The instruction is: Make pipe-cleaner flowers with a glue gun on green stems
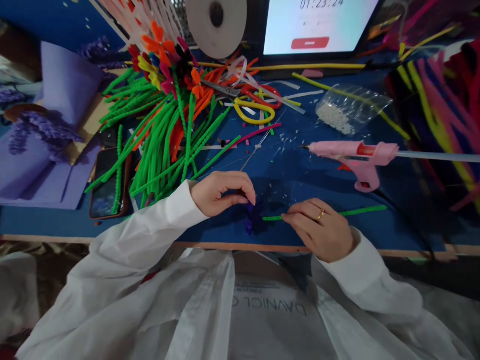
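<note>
My left hand (221,192) pinches the top of a small dark purple pipe-cleaner flower (254,220) lying on the blue table (285,170) near its front edge. My right hand (322,235), with a ring on one finger, has its fingers pressed together on a green pipe-cleaner stem (360,211) that runs from the flower to the right. Both sleeves are white.
A heap of green stems and finished orange, yellow and pink flowers (165,115) lies at the left. A pink glue gun (356,157) rests right of centre, scissors (255,102) and a bag of beads (345,110) behind it. A phone (107,185), purple paper (56,150) and a tablet (318,25) are also here.
</note>
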Available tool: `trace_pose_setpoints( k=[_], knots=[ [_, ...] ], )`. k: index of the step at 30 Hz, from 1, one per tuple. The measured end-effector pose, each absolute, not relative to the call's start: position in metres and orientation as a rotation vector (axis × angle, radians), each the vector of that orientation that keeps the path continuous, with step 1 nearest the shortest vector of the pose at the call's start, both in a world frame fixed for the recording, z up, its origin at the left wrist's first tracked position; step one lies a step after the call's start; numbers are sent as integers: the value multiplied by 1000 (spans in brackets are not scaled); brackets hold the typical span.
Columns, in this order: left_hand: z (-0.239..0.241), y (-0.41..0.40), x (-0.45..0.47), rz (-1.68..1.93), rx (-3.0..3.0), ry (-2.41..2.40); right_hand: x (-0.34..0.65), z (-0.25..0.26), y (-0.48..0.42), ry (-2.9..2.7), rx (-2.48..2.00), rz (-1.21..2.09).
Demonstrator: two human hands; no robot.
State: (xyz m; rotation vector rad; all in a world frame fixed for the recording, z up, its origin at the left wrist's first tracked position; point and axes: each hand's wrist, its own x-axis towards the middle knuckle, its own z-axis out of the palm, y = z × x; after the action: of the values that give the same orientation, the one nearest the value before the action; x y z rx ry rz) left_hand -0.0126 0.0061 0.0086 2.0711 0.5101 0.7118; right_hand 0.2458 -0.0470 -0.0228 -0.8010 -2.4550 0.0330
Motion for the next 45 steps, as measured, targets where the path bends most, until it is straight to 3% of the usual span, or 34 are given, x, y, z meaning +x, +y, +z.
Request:
trace_pose_setpoints(
  k=[11,45],
  knots=[
    [5,9,-7,510,2047,368,245,-22,-48,-2475,-829,186],
    [2,13,-5,301,1999,354,247,-21,-49,-2537,-818,170]
  ],
)
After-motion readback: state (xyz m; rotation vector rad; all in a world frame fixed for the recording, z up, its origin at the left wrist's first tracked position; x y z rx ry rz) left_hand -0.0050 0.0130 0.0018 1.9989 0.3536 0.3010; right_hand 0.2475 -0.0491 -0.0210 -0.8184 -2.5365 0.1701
